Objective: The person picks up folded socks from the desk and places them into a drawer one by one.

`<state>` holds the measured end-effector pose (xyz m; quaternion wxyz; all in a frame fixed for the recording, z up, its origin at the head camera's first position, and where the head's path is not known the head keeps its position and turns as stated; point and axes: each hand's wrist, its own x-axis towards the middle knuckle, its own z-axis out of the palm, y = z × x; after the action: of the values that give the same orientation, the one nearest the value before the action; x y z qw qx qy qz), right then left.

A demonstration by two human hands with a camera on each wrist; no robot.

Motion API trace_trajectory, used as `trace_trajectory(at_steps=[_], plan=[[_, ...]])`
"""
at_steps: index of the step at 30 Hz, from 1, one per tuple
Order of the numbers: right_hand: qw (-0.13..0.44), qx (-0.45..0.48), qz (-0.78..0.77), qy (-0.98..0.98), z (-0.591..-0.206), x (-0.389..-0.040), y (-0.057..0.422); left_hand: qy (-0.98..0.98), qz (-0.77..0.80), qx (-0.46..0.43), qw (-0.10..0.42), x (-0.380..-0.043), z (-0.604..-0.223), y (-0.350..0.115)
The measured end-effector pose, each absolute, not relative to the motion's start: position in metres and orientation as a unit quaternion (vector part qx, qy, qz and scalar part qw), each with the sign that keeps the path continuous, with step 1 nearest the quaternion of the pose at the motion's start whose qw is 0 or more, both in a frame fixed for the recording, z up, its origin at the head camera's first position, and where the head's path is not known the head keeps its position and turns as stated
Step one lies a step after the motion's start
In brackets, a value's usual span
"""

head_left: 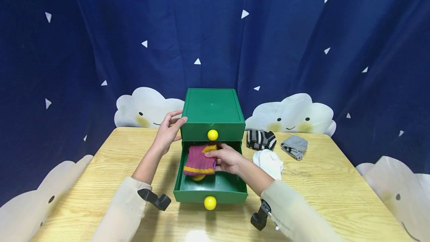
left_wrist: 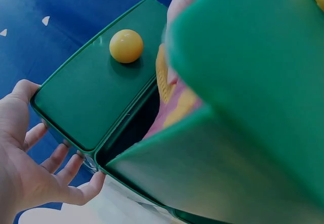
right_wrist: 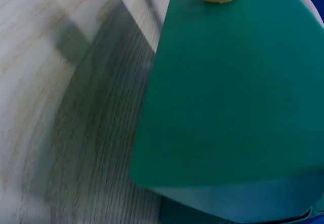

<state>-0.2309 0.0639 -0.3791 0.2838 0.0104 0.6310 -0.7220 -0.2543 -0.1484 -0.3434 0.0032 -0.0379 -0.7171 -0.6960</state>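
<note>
A small green two-drawer cabinet (head_left: 211,104) stands on the table, its upper drawer closed and its lower drawer (head_left: 188,196) pulled out. My right hand (head_left: 230,160) pinches a magenta sock (head_left: 198,160) with yellow bands over the inside of that lower drawer; a rounded yellow patch shows just beneath it. At the cabinet's left side, my left hand (head_left: 167,132) steadies the upper part with its thumb at the front edge and its fingers spread along the side. In the left wrist view, part of the sock (left_wrist: 177,105) shows behind the drawer wall. The drawer front hides my right hand's grip in the right wrist view.
Right of the cabinet lie a black-and-white patterned pair of socks (head_left: 260,140), a folded grey sock bundle (head_left: 294,146) and white socks (head_left: 268,163). Round yellow knobs (head_left: 210,202) stick out from the drawer fronts. A dark blue curtain (head_left: 211,29) hangs behind the wooden table (head_left: 336,189).
</note>
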Motion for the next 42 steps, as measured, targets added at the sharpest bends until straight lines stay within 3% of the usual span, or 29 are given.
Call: trace_trajectory(at_steps=[12,25,42], plan=[[0.267,0.029,-0.712,0.648,-0.384,-0.246,0.056,-0.716,-0.697,-0.035,0.006,-0.254,-0.343,-0.147],[0.162,0.036,-0.619,0.768,-0.380,-0.237,0.059,-0.713,-0.700,-0.040,0.008,-0.254,-0.345,-0.147],[0.174,-0.045,-0.557,0.811,-0.344,-0.203,0.089,-0.717,-0.696,-0.039,0.004,-0.254,-0.344,-0.148]])
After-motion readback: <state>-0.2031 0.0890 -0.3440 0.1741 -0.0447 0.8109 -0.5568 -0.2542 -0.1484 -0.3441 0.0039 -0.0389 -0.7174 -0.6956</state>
